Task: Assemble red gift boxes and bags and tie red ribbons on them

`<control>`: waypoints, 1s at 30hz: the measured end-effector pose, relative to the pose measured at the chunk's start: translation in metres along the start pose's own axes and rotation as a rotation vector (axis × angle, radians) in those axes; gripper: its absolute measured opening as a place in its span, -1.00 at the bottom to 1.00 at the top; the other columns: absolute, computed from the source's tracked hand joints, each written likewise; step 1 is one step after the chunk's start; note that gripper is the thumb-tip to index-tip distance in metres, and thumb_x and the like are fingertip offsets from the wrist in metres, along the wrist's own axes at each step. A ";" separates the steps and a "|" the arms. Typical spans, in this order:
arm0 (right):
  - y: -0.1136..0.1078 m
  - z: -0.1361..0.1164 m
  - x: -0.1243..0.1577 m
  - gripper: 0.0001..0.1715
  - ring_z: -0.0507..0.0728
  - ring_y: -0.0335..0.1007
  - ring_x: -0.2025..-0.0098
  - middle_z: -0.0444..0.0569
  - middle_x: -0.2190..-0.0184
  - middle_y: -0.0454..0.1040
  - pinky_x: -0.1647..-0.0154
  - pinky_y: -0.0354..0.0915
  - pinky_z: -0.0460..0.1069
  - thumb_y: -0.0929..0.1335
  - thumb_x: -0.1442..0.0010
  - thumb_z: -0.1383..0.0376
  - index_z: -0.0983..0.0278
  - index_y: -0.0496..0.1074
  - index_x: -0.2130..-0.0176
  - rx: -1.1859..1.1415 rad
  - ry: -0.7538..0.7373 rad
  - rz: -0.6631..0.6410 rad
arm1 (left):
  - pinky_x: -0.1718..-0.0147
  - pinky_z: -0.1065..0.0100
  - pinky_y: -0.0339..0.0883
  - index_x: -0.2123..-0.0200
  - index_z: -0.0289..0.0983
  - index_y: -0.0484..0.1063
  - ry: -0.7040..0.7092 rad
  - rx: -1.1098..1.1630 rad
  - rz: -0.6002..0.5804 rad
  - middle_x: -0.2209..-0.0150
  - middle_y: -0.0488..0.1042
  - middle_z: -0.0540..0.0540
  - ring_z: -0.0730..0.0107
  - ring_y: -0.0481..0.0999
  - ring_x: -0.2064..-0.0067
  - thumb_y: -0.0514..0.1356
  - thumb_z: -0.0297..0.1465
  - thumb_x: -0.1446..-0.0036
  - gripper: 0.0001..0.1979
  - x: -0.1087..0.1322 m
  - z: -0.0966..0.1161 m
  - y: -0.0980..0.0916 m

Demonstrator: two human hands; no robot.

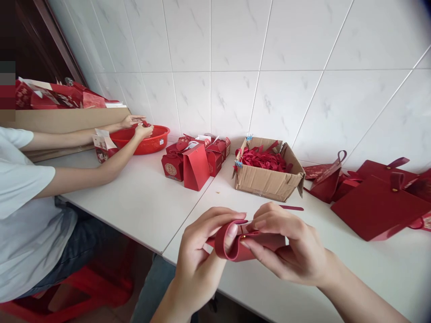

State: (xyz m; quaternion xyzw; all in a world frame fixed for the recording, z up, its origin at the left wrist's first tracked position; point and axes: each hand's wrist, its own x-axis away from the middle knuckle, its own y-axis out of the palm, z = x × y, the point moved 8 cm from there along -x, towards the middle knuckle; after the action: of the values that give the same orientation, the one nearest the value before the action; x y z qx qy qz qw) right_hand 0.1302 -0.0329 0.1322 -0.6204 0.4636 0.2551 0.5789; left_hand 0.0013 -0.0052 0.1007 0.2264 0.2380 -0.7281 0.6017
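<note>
Red bag (269,241) with strap (220,244) looped at its top, raised over the near edge of the white table (363,255). Left hand (198,246) clamped about the strap, thumb inside the loop; right hand (299,246) pinched together on the bag beside a brass-coloured stud (244,236). Probable step: fastening the strap. Likely demand of the next move: a steady loop, layers aligned, firm pressure at the stud. Seating of stud partly hidden by fingers.
</note>
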 end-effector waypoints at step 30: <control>-0.008 -0.017 0.004 -0.75 0.13 0.47 0.33 0.08 0.38 0.56 0.38 0.41 0.06 0.38 -0.11 0.56 0.25 0.32 0.29 0.075 -0.088 0.040 | 0.12 0.28 0.36 0.27 -0.24 0.47 0.159 0.201 -0.163 0.30 0.52 -0.09 0.29 0.45 0.13 0.24 -0.53 -0.13 -0.89 0.001 0.002 0.005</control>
State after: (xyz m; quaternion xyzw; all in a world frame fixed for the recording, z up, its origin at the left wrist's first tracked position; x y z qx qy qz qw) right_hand 0.1354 -0.0511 0.1365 -0.5769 0.4592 0.2761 0.6165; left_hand 0.0055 -0.0080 0.1007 0.3225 0.2284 -0.7743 0.4943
